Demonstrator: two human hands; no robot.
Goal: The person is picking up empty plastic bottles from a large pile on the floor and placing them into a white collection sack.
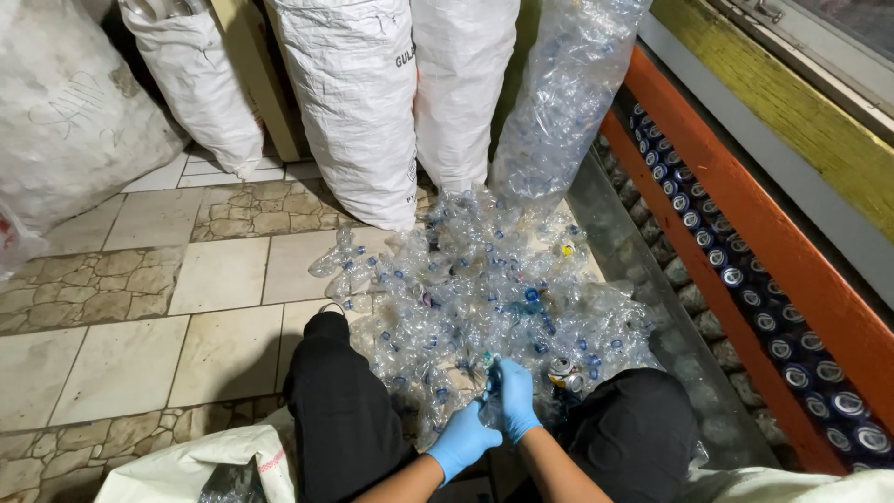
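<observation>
Gripping bottle, gloved hands together

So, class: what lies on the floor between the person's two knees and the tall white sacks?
In the head view, a heap of crushed clear plastic bottles fills that stretch, from the knees up to the white sacks.

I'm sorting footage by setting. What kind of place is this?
Probably a recycling sorting spot: a heap of crushed clear plastic bottles on the tiled floor, big white sacks behind, and aluminium cans lined up alongside.
</observation>
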